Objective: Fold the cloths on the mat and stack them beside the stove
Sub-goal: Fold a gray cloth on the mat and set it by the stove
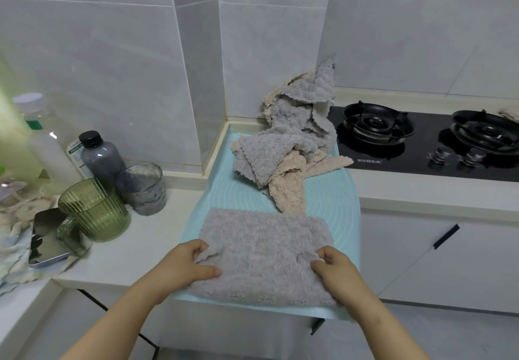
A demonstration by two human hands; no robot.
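Your left hand (186, 264) grips the left edge of the grey cloth (261, 250): its fingers are curled over a raised bit of the edge and the thumb lies flat on the nap below it. Your right hand (335, 271) pinches the right edge in the same way, fingers bent and a small ruck of fabric bunched between them and the thumb. The cloth lies spread, apparently doubled over, on the near end of the pale teal mat (334, 202), between your two hands. At the far end of the mat a loose pile of grey and beige cloths (292, 137) leans into the tiled corner, touching the left edge of the black gas stove (393, 149). On the counter to your left stand a green ribbed tumbler (95, 210), a grey glass (143, 188) and a dark bottle (98, 154).
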